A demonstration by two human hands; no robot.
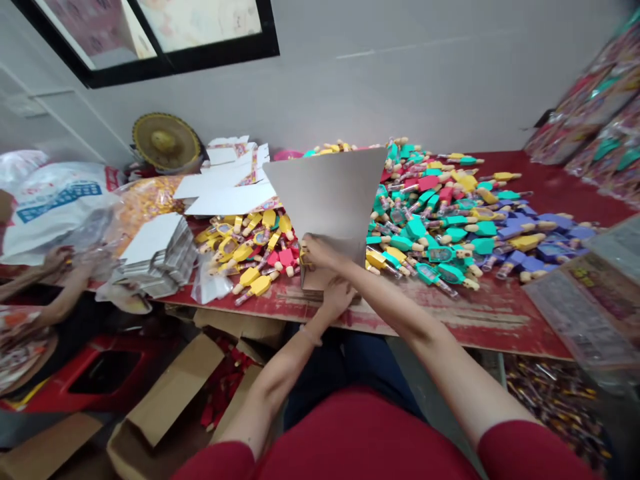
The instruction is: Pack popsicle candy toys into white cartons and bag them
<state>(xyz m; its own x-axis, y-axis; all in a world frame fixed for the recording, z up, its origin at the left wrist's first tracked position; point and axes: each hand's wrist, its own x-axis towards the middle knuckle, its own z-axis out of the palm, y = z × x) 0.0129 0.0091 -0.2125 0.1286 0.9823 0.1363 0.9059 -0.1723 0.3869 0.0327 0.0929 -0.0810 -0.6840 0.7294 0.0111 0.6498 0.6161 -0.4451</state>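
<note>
In front of me on the table stands an open display box (325,193) with a tall raised back panel and a low brown front. My right hand (320,253) crosses over to the box's left side, its fingers curled around a yellow piece, partly hidden. At the front wall of the box, my left hand (339,297) grips the cardboard, fingertips partly hidden. Yellow popsicle-shaped toys (260,283) with tan ends lie left of the box, mixed with red ones (286,259). To the right is a big heap of green toys (415,230).
Purple toys (545,233) and a clear plastic container (585,300) are at the right. Left stand stacked white cartons (160,250), flat white boxes (230,190) and a straw hat (165,141). A co-worker's hands (65,263) handle plastic bags. Open cartons (175,387) sit below the table edge.
</note>
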